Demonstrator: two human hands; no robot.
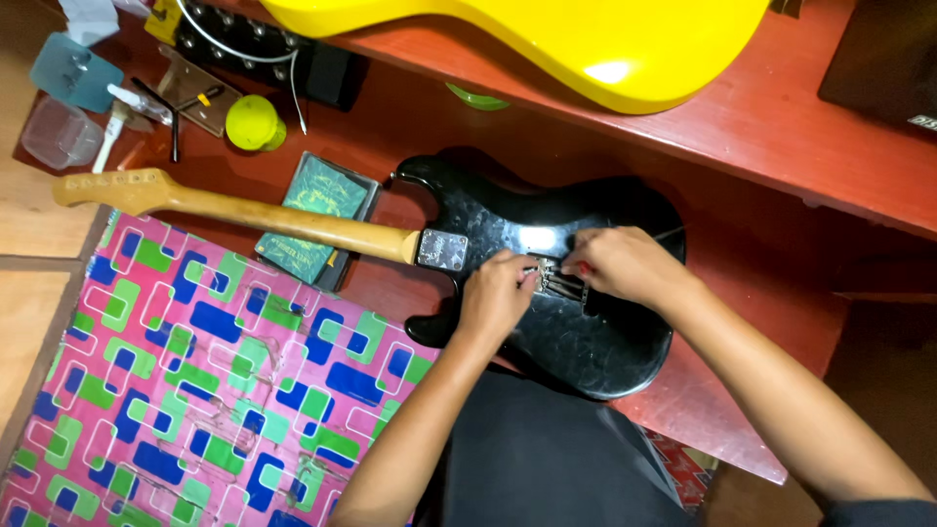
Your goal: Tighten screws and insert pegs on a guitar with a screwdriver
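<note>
Hands meet at the spring cavity [558,281] of a black guitar [586,332]; left hand [496,293] fingertips pinched there; right hand [625,263] seemingly clamped on a red-handled tool [584,267].

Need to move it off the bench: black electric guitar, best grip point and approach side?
Probably the bare wooden neck of the black electric guitar, taken from above. It's slim, lies flat and is unobstructed between headstock and metal neck plate. The left hand and right hand cover the spring cavity.
</note>
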